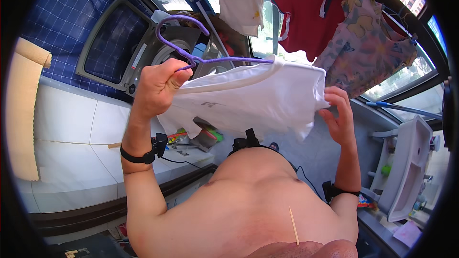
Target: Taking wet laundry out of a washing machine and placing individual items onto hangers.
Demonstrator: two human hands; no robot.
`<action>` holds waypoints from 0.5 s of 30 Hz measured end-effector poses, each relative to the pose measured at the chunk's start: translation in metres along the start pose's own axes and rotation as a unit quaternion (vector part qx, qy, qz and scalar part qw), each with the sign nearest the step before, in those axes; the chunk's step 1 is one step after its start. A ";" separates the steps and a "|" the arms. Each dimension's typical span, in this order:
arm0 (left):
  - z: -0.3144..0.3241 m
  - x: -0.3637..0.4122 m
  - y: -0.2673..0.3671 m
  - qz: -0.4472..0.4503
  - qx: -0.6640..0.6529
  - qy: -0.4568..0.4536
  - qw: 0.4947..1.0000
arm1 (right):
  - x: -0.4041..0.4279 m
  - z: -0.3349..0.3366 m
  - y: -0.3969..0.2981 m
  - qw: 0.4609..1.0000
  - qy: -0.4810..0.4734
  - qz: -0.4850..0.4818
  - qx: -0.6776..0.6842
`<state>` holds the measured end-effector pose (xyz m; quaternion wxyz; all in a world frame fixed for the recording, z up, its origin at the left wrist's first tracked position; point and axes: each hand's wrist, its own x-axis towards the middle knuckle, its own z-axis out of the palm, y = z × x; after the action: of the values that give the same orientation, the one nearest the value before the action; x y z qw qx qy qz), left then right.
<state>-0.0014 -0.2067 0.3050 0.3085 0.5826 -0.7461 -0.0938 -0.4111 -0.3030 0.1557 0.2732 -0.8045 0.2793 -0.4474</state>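
Note:
My left hand [157, 89] is closed around a purple clothes hanger [222, 59] just below its hook. A white T-shirt [251, 96] hangs on the hanger, with one end of the bar inside its right shoulder; a small dark print shows on the cloth. Beside the sleeve at the right end is my right hand [339, 114]. Its thumb and fingers are apart, and the fingertips meet or nearly meet the sleeve edge. The shirt's lower part falls loosely in front of my waist.
A top-loading washing machine [168, 52] stands ahead to the left with its lid [116, 39] raised. Beyond the shirt hang a red shirt [308, 18], a patterned sleeveless top [373, 46] and a pale cloth [240, 3]. A white-tiled counter [64, 114] runs left; a washbasin [405, 175] is right.

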 end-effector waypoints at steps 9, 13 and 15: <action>0.014 0.015 -0.004 0.109 0.024 -0.021 0.994 | 0.071 0.032 -0.037 0.965 0.005 -0.176 -0.192; 0.016 0.018 -0.003 0.107 0.067 -0.040 0.991 | 0.083 0.051 -0.036 0.980 -0.032 -0.134 -0.147; 0.018 0.016 -0.007 0.096 0.057 -0.026 0.993 | 0.090 0.049 -0.042 0.977 -0.025 -0.162 -0.137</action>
<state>-0.0079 -0.2275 0.2932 0.2624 0.5224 -0.8105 -0.0364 -0.3198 -0.3276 0.2137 0.0913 -0.8798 0.1967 -0.4230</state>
